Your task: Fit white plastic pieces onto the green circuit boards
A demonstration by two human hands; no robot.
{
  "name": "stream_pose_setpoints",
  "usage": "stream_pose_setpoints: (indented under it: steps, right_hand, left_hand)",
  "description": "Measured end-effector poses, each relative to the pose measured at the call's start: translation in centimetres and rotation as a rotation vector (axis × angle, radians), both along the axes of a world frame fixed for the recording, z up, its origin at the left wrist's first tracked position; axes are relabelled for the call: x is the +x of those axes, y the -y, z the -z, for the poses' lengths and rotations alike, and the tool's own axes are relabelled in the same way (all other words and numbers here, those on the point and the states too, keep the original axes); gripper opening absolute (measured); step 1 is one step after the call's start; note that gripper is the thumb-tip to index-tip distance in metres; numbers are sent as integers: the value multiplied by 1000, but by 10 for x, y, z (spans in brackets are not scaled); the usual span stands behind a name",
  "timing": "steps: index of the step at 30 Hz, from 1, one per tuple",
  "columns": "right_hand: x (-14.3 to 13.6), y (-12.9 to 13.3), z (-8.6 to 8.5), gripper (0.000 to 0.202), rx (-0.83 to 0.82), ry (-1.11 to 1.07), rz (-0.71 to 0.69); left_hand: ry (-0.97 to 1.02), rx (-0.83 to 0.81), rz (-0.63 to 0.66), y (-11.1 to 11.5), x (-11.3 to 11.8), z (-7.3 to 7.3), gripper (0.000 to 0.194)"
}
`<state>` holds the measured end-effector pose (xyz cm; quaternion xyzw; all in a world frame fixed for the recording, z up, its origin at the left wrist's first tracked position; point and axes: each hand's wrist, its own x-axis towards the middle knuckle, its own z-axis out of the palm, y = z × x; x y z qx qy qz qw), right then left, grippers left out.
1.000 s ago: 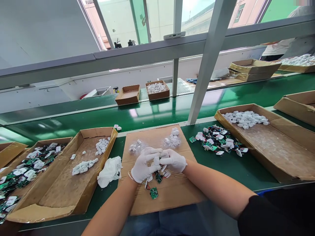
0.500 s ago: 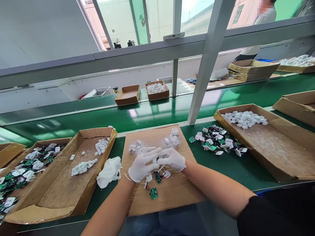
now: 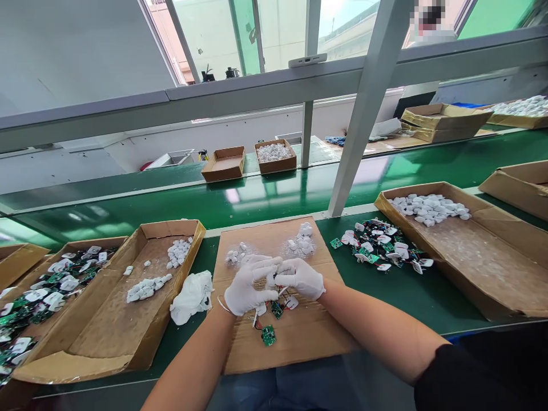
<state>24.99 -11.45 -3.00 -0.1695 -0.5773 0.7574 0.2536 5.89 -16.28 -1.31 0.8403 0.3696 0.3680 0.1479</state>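
Observation:
White gloves cover both hands, which meet over a cardboard sheet (image 3: pixel 299 342). My left hand (image 3: pixel 249 287) and my right hand (image 3: pixel 301 278) have their fingers closed round a small whitish piece between them, too hidden to name. Just below the fingers lie a green circuit board (image 3: pixel 268 335), a second board (image 3: pixel 277 309) and a white part with wires (image 3: pixel 291 302). Behind the hands, white pieces lie in one small pile (image 3: pixel 236 254) at the left and another (image 3: pixel 302 242) at the right, with white powder around them.
A long cardboard tray (image 3: pixel 98 331) with white pieces and a crumpled white cloth (image 3: pixel 191 297) lie left. To the right are a heap of wired boards (image 3: pixel 385 245) and another tray (image 3: pixel 483 268). A slanted metal post (image 3: pixel 353 137) rises behind; a person (image 3: pixel 432 28) stands beyond.
The fingers have shifted slightly around the small piece, both hands staying together. The view has moved a little, and the person in the background has moved left.

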Motion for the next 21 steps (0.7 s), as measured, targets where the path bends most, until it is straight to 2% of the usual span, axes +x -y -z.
stream_pose_setpoints:
  steps: [2, 8, 12, 16, 21]
  right_hand:
    - [0, 1, 0, 27, -8, -9, -10]
    - [1, 1, 2, 29, -24, -28, -33]
    - [1, 2, 2, 32, -72, -51, -113]
    - [-1, 4, -1, 29, -93, -57, -169]
    - [-2, 7, 0, 30, -63, -34, -147]
  left_hand:
    - [32, 25, 6, -1, -1, 1, 54]
    - [87, 81, -20, -2, 2, 5, 39]
    - [135, 114, 19, 1, 5, 1, 38]
    - [93, 176, 46, 3, 11, -5, 35]
    - [73, 206, 52, 3, 16, -9, 33]
